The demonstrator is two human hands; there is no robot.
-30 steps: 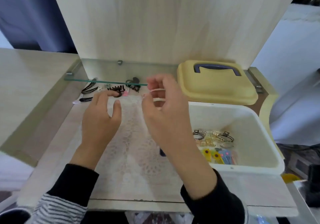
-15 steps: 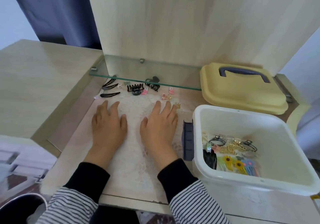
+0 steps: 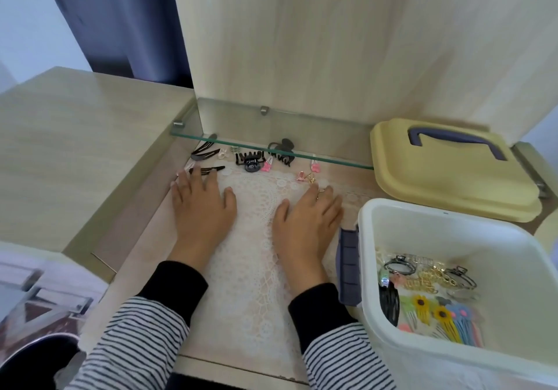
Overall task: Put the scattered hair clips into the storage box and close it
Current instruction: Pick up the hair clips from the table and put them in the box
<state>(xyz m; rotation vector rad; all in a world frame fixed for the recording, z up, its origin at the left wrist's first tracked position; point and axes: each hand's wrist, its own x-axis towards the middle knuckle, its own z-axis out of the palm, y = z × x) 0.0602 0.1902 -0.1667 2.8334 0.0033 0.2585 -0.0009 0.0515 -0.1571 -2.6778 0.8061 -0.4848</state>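
My left hand (image 3: 200, 208) and my right hand (image 3: 308, 220) lie flat, palms down, on a lace mat (image 3: 250, 256), holding nothing. Just beyond the fingertips, scattered hair clips sit on the desk under a glass shelf: black flat clips (image 3: 204, 155), a black claw clip (image 3: 250, 161), pink clips (image 3: 267, 164) and a small gold clip (image 3: 311, 177). The white storage box (image 3: 513, 238) stands open to my right, with several clips lying in its bottom. Its yellow lid (image 3: 453, 175) with a blue handle lies behind it.
A glass shelf (image 3: 271, 148) runs low over the back of the desk, above the far clips. A wooden panel (image 3: 302, 42) rises behind it. A raised wooden surface (image 3: 75, 148) borders the left side. A blue latch (image 3: 348, 266) hangs on the box's left wall.
Both hands came down from mid-air and flattened on the lace mat; since then they have spread slightly apart. The view shifted left.
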